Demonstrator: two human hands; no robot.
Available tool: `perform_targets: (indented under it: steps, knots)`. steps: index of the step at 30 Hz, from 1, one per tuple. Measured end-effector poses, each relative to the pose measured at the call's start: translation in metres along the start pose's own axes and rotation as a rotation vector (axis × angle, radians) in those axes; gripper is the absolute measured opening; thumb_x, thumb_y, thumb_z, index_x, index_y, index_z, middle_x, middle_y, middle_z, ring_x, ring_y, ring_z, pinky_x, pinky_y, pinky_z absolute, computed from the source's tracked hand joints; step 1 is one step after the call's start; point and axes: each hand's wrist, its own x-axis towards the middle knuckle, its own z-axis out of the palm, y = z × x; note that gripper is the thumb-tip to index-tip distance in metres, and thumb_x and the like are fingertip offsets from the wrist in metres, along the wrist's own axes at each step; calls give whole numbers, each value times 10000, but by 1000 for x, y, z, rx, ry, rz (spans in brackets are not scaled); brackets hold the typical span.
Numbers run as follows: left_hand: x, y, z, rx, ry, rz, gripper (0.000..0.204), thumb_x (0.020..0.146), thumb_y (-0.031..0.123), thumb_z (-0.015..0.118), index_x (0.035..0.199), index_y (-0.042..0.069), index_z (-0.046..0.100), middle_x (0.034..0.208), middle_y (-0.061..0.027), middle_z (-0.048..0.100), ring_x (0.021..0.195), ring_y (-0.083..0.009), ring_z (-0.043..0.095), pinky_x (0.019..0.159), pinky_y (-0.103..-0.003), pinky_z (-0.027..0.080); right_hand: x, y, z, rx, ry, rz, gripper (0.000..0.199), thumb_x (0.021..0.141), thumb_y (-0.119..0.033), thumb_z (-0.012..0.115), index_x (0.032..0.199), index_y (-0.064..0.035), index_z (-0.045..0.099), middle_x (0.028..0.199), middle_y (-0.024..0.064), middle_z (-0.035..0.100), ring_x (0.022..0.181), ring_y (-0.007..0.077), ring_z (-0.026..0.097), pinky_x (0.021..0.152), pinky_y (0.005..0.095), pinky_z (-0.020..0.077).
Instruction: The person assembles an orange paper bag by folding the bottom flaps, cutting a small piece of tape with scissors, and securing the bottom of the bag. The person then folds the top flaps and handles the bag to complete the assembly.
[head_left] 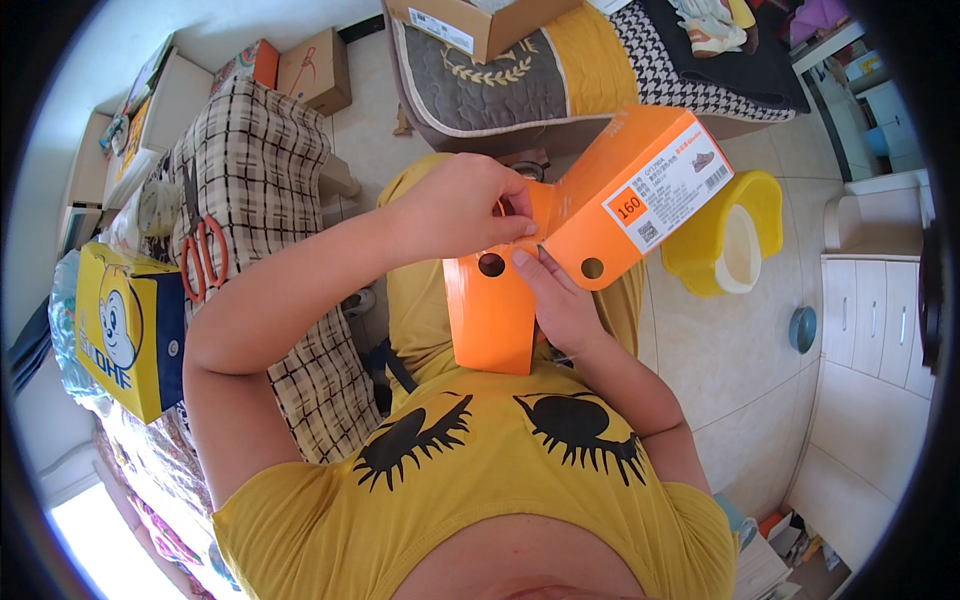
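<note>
An orange shoe box (490, 320) rests across my lap, its cardboard bent into an angle. One panel with a white printed label (670, 185) slants up to the right, and round holes show in the panels. My left hand (470, 205) reaches over from the left, with thumb and fingers pinched closed on the cardboard fold at the middle. Just below it, my right hand (560, 300) grips the box between the two holes, thumb on top. Its other fingers are mostly hidden.
On the left, orange-handled scissors (205, 258) lie on a checkered cloth (250, 150), beside a yellow and blue box (130, 325). Ahead is a padded bed or bench (510, 90) with an open carton (480, 30) and shoes (712, 30). A yellow potty (695, 270) stands on the right.
</note>
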Motion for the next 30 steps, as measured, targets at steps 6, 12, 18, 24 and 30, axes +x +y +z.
perform_targets:
  steps: [6, 12, 18, 24, 30]
  knots:
    - [3, -2, 4, -102, 24, -45, 114, 740, 75, 684, 814, 10, 627, 770, -75, 634, 597, -141, 600, 552, -261, 466, -2, -1, 0, -51, 13, 32, 302, 976, -216, 485, 1179, 3, 520, 1085, 7, 533, 990, 52, 475, 864, 209, 397]
    - [3, -4, -3, -86, -92, 0, 83, 775, 48, 638, 847, 11, 624, 910, -78, 605, 662, -135, 599, 570, -265, 475, -4, 1, 1, -37, 25, 45, 303, 977, -227, 485, 1169, 4, 525, 1077, 9, 535, 975, 53, 482, 852, 210, 405]
    - [-19, -4, -13, -219, -196, 104, 235, 831, 13, 566, 1050, 18, 651, 1007, -121, 599, 838, -197, 618, 703, -318, 506, -1, 4, -5, -54, -29, -48, 307, 984, -212, 466, 1187, 11, 517, 1095, 24, 542, 990, 64, 490, 861, 219, 413]
    - [-36, -8, 1, -57, -80, 327, 396, 833, 41, 562, 1225, -5, 536, 1244, -137, 550, 1118, -350, 495, 965, -410, 398, 2, 7, -12, -47, -67, -48, 325, 992, -197, 429, 1222, 22, 501, 1122, 32, 540, 1020, 74, 493, 885, 225, 410]
    - [-45, -1, 12, 186, 22, 342, 500, 779, 50, 611, 1267, 36, 503, 1245, -104, 556, 1137, -319, 502, 968, -420, 400, 0, 2, -12, -118, -71, -52, 359, 994, -193, 415, 1271, 32, 461, 1180, 42, 519, 1065, 76, 479, 916, 231, 400]
